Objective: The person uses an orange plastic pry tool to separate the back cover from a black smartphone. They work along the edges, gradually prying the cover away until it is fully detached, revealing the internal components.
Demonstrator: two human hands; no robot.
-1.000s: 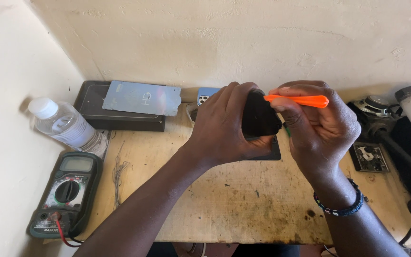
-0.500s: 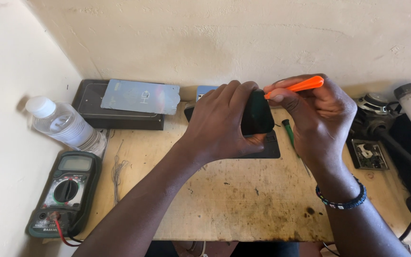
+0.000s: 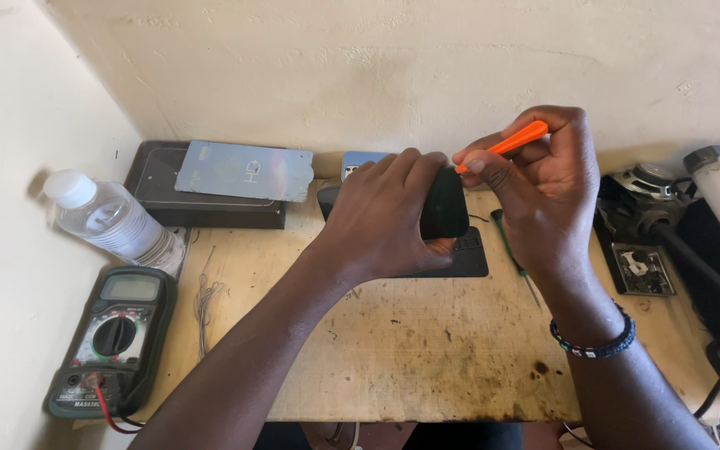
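Fingers of my left hand clamp the small black device above the bench, while my right hand pinches the orange pry tool with its tip at the device's upper edge; a shallow angle and light, steady pressure seem safest. Room is tight: wall close behind, green screwdriver and black mat right underneath, multimeter and bottle well away left.

Glossy black phone, orange plastic pry tool, stained wooden bench.
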